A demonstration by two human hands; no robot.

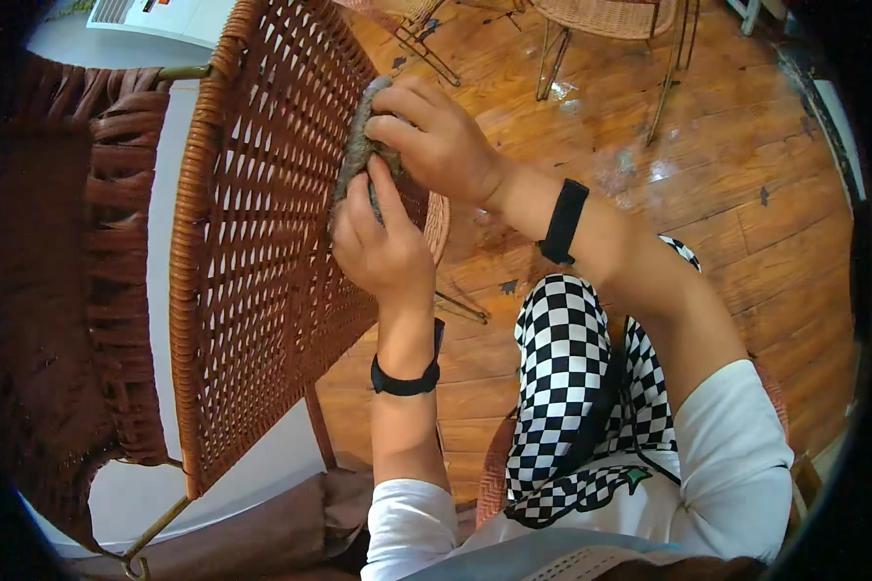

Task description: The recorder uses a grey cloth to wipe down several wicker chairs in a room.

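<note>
A tall woven rattan panel [261,240] with a wrapped, coiled edge stands tilted on my left. Against its right part lies a grey cloth [356,138], bunched and elongated. My right hand [436,138] grips the upper end of this cloth with curled fingers. Just below, my left hand [381,243] has its fingers on the lower part of the cloth and pinches it. The two hands almost meet. Part of the cloth and the panel's surface behind it are hidden by my fingers.
Metal-legged woven seats [603,18] stand on the wooden floor [697,203] at the top. Brown gathered fabric [123,261] hangs left of the panel, near a metal rod with a hook [138,566]. A white appliance [163,22] is at the top left.
</note>
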